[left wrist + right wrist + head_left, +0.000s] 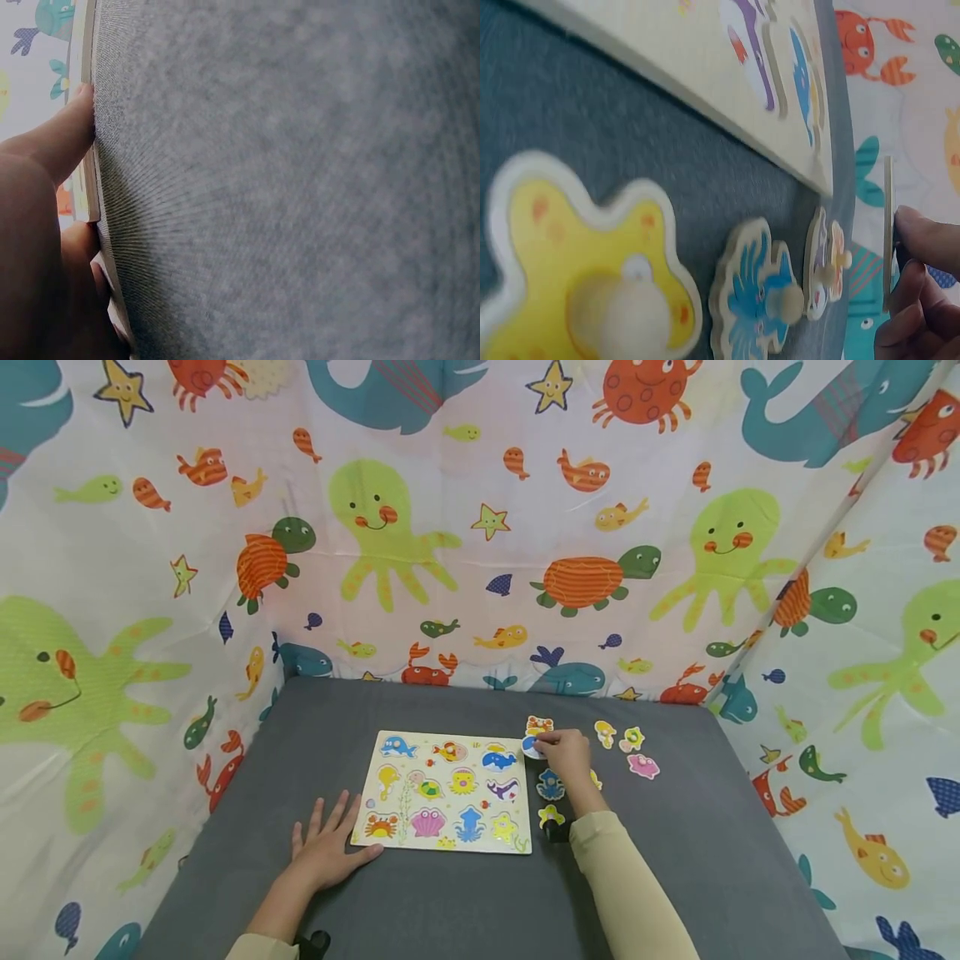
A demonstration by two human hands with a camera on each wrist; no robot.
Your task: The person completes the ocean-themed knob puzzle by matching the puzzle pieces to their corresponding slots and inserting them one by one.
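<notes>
A pale wooden puzzle board (420,845) with sea-animal pictures lies on the grey table. At its lower left corner rests my left hand (326,852), fingers spread along the left side and thumb at the front edge. In the left wrist view, the thumb (71,131) touches the board's edge. My right hand (567,756) pinches a blue and white puzzle piece (531,747) near the board's upper right corner. The right wrist view shows this piece (888,232) edge-on, raised upright, its picture hidden. Below that hand lie a blue sea-animal piece (550,785) and a yellow starfish piece (551,815).
A crab piece (539,724) lies just beyond the held piece. Farther right are a yellow piece (604,733), a green and yellow piece (632,739) and a pink piece (642,766). Another yellow piece is partly hidden by the right hand. A sea-print curtain (450,643) surrounds the table.
</notes>
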